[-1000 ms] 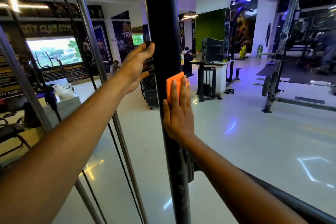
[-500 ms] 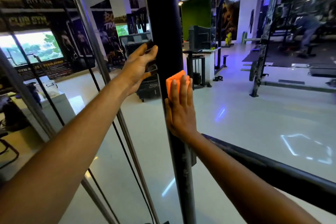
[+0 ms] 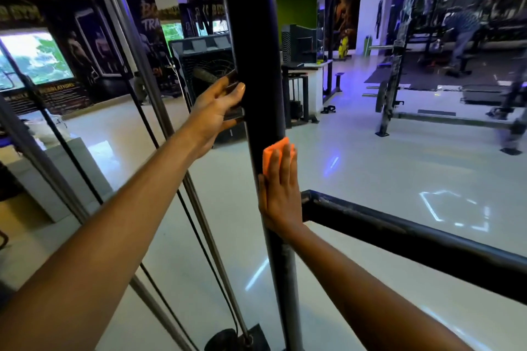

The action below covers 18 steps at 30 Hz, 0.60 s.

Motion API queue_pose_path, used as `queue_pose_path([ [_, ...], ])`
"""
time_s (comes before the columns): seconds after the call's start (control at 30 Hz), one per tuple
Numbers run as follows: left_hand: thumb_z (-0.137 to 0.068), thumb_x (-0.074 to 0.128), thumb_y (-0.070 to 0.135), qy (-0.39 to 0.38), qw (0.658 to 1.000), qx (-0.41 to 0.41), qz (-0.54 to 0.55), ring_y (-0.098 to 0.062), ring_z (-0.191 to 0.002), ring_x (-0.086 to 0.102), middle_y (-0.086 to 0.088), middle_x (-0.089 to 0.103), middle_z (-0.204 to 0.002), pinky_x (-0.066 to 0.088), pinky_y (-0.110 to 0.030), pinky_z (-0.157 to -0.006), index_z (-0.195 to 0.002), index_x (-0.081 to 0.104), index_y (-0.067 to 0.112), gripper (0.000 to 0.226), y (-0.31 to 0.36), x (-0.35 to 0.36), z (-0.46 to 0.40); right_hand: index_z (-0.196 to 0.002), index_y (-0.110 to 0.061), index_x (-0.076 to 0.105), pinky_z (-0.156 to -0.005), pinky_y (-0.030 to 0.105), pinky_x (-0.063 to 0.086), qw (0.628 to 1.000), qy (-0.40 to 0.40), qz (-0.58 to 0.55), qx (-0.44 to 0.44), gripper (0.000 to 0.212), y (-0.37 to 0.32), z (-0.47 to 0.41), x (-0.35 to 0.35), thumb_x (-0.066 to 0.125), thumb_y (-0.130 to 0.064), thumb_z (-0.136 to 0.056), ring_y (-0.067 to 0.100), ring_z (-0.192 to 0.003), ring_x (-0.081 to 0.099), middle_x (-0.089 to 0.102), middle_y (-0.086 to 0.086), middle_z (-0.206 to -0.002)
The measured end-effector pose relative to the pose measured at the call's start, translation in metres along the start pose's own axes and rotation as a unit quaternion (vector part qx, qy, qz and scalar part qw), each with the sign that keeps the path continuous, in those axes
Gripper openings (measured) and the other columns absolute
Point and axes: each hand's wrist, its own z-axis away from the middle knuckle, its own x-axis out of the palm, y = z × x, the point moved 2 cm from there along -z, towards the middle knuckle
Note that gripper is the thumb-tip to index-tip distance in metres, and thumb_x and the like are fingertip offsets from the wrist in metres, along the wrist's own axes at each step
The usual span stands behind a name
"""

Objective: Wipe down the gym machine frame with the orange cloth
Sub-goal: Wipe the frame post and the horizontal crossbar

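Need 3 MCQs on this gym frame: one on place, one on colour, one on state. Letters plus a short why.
1. Where is the cloth?
A. on the floor
B. against the black upright post, under the right hand
C. over the horizontal bar

2. What colour is the cloth?
A. orange
B. blue
C. white

3. How is the left hand?
A. hanging free
B. gripping the steel rod
C. on the post's left side, above the right hand

Key:
1 B: flat fingers press it to the post.
2 A: bright orange shows past the fingertips.
3 C: its thumb lies against the post.
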Motion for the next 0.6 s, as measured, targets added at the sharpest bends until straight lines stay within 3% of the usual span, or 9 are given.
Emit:
queue_pose_path([
  [0.13,-0.107,0.065,0.040,0.003,1.000,-0.014,-0.002,-0.013,-0.131,0.066,0.010,0.072,-0.138,0.048,-0.053,-0.116,-0.143,0.065,0.035,0.036,-0.015,0.007,0.007,-0.172,-0.004,0.007,-0.137,0.048,0.012,0.998,0.052,-0.027,0.007,0.072,-0.028,-0.072,-0.018,0.047,-0.026,-0.117,0.033,-0.169,-0.009,-0.006,0.019,-0.181],
  [0.23,-0.109,0.062,0.038,0.009,1.000,-0.016,0.019,-0.011,-0.125,0.070,0.008,0.073,-0.137,0.053,-0.045,-0.110,-0.147,0.062,0.031,0.039,-0.022,0.013,0.009,-0.171,-0.001,0.013,-0.136,0.056,0.015,0.997,0.070,-0.027,-0.007,0.069,-0.031,-0.094,-0.022,0.048,-0.024,-0.117,0.036,-0.169,-0.004,-0.002,0.021,-0.181],
  [0.4,-0.111,0.058,0.040,0.026,0.999,-0.024,0.041,-0.012,-0.126,0.070,0.005,0.072,-0.140,0.059,-0.031,-0.097,-0.152,0.059,0.028,0.043,-0.039,0.021,0.014,-0.171,0.001,0.012,-0.130,0.065,0.022,1.000,0.009,-0.001,-0.011,0.074,0.004,-0.003,0.002,0.055,-0.019,-0.114,0.043,-0.167,-0.007,-0.005,0.026,-0.179],
  [0.5,-0.111,0.056,0.045,0.034,0.998,-0.028,0.038,-0.013,-0.128,0.068,0.007,0.072,-0.140,0.055,-0.035,-0.104,-0.152,0.059,0.030,0.044,-0.048,0.026,0.018,-0.171,-0.003,0.006,-0.130,0.066,0.022,1.000,-0.014,-0.014,0.004,0.075,0.007,0.016,0.005,0.053,-0.017,-0.115,0.041,-0.167,-0.010,-0.008,0.024,-0.180],
  [0.6,-0.111,0.055,0.048,0.040,0.998,-0.031,0.043,-0.013,-0.129,0.067,0.008,0.071,-0.140,0.054,-0.040,-0.110,-0.153,0.057,0.032,0.045,-0.055,0.030,0.019,-0.171,0.001,0.010,-0.135,0.058,0.014,0.998,0.022,-0.055,0.002,0.069,-0.015,-0.034,-0.011,0.048,-0.019,-0.117,0.038,-0.168,-0.009,-0.005,0.024,-0.180],
])
